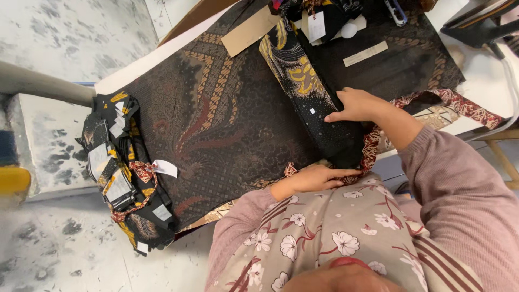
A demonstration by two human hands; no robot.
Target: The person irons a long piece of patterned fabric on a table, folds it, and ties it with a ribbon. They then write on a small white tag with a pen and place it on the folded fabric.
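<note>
Patterned batik cloth (216,119) under flat hands (354,105), dotted black strip (324,121).

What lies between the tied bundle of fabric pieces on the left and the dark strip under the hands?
Head view: only the large dark patterned cloth spread between bundle and strip.

White paper tags (166,168) hang on the bundled fabric at left; a pale rectangular label (366,53) lies on the dark cloth.
</note>
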